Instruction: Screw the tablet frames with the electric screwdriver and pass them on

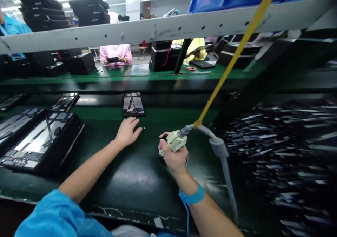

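Note:
My left hand (128,131) is open, fingers spread, just in front of an opened tablet-like device (133,104) whose inner parts show. I cannot tell whether the fingertips touch its near edge. In my right hand (176,157) is a cream corded handheld device (177,141), with my fingers wrapped round it; its underside is hidden by the hand. A thick grey cable (223,166) runs from it, tied to a yellow strap (237,56) that hangs from above. A blue band circles my right wrist.
To the left stand stacks of black trays (68,142) with opened devices on top. Many thin parts (284,152) lie blurred at the right. A grey shelf beam (147,28) crosses above the green bench (110,180). Across from me, people in pink and yellow sleeves handle items.

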A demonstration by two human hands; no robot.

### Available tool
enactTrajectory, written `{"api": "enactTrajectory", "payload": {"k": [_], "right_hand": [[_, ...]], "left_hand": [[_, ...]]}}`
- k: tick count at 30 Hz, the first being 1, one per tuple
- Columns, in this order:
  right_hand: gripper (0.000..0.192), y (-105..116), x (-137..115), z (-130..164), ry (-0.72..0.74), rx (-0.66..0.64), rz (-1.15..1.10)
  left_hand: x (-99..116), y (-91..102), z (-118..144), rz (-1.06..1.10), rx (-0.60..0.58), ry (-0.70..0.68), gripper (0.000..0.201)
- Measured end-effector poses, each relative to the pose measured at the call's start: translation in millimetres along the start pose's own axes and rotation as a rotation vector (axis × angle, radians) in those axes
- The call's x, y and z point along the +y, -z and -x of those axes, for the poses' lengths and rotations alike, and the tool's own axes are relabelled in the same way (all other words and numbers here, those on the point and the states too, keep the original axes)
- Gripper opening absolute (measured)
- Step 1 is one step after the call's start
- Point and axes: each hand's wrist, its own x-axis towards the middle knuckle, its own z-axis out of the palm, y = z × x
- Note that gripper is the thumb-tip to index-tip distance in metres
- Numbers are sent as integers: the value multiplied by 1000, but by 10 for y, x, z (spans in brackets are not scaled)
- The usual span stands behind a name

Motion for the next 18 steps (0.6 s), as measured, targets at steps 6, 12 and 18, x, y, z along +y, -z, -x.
{"api": "enactTrajectory", "payload": {"k": [6,12,18], "right_hand": [[27,17,-75,-34,-99,7,14],[24,-4,-76,-111,-138,-1,91],[17,8,-68,-134,-117,-4,153]], "left_hand": [[316,934,1455,264,109,29,29],[-413,2102,2194,260,1060,907,19],[-1215,2472,2452,457,1083,1235,32]]}}
